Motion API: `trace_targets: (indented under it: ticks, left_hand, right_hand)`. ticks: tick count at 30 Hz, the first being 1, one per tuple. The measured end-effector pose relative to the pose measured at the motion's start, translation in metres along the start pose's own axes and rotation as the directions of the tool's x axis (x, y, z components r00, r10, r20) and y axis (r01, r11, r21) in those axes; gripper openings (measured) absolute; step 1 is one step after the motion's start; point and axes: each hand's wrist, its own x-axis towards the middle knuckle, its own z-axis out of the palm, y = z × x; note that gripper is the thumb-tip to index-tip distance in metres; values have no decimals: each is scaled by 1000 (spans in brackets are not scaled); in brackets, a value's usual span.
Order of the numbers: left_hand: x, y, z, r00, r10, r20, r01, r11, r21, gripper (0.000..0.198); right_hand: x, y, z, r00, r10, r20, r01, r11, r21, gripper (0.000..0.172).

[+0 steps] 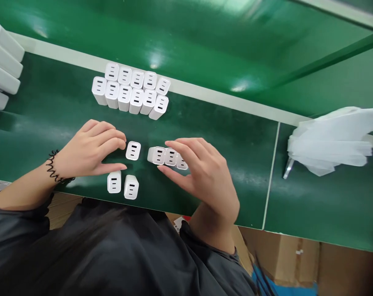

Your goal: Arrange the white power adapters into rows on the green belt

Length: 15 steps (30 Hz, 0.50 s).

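My left hand (94, 152) is open, thumb and fingers apart. Just off its fingertips stands a single white charger block (133, 151) with three slots in its top face. My right hand (201, 172) is open too, thumb and forefinger spread on either side of a short row of white charger blocks (171, 156). Part of the row's right end is hidden under the hand, and I cannot tell whether the fingertips touch it. Two more charger blocks, one on the left (114, 182) and one on the right (131, 187), stand near the table's front edge, below my left thumb.
Several charger blocks (124, 96) stand in two rows at the back of the green table (223, 123). Larger white blocks (4, 61) lie at the far left. A bunch of translucent white bags (328, 142) lies at the right. Cardboard boxes (293, 259) are below the table.
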Motion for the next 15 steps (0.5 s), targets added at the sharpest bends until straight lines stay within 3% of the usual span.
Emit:
trace_targets:
  ticks: [6, 15]
  left_hand:
    - [0, 1, 16, 1000, -15, 18, 14, 1000, 15, 43]
    - [2, 4, 20, 996, -80, -35, 78, 995, -56, 30]
  right_hand:
    - [6, -8, 17, 994, -90, 61, 87, 995, 46, 42]
    - [9, -12, 27, 989, -138, 52, 136, 990, 41, 42]
